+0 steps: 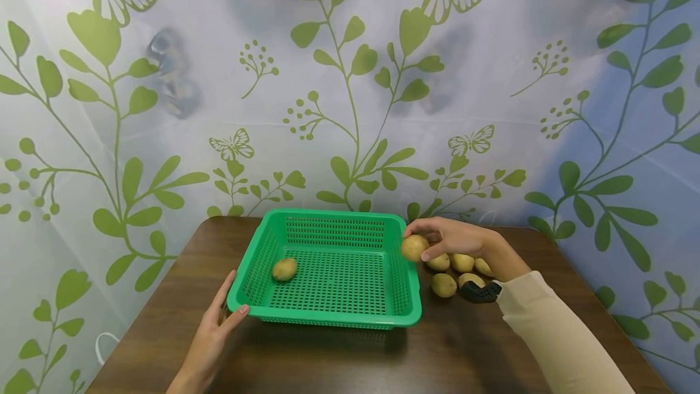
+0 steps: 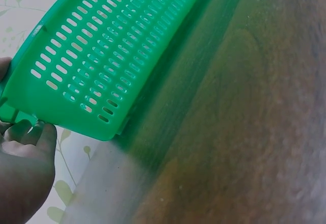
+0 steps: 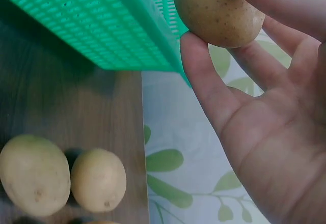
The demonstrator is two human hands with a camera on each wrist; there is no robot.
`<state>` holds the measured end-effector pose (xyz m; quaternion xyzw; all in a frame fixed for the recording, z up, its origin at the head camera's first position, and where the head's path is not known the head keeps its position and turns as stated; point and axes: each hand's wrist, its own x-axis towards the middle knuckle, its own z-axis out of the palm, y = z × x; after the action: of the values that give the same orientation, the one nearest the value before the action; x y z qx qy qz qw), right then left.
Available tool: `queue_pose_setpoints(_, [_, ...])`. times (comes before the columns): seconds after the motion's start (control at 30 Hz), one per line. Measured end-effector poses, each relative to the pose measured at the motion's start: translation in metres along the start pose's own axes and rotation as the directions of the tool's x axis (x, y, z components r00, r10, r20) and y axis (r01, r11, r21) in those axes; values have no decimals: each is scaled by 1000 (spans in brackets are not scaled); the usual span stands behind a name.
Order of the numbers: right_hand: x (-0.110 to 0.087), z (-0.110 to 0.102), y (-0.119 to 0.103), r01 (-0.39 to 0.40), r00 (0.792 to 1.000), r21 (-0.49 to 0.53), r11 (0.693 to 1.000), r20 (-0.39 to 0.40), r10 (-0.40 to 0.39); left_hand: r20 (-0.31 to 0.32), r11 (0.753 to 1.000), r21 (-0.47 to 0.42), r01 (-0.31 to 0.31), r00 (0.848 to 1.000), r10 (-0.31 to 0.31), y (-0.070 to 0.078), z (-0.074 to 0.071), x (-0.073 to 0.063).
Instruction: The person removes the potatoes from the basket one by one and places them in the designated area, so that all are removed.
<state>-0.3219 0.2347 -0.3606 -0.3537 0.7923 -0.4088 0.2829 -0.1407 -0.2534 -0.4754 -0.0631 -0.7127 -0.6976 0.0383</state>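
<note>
A green plastic basket (image 1: 333, 317) with slotted sides stands on the table, and one potato (image 1: 284, 269) lies inside it toward the left. My left hand (image 1: 214, 326) grips the basket's near left corner, thumb on the rim; the left wrist view shows the fingers (image 2: 47, 138) at that corner. In my right hand (image 1: 459, 239) a potato (image 3: 221, 15) is held between thumb and fingers, raised by the basket's right rim. Below and right of that hand several potatoes (image 1: 444, 285) lie on the table, some partly hidden by the hand and wrist.
The brown wooden table (image 1: 322, 363) reaches back to a white curtain (image 1: 180, 120) printed with green leaves and butterflies. A black strap-like piece (image 1: 480, 292) sits at the right wrist, in front of the potato pile.
</note>
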Motion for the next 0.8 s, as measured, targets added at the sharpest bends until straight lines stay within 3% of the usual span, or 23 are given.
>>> queue_pose_setpoints(0.27, [-13,-2,10,-33,999,-9,999,-27,32,8,1000,2,-18,1000,18,-1,-1,0])
queue_pose_setpoints(0.5, [-25,-5,20,-13,999,-52,999,-37,11,-8,1000,12,3,1000,-3,0,0,1])
queue_pose_setpoints(0.8, [-47,-4,30,-78,995,-2,997,-63,77,-15,1000,23,11,1000,-11,1,0,0])
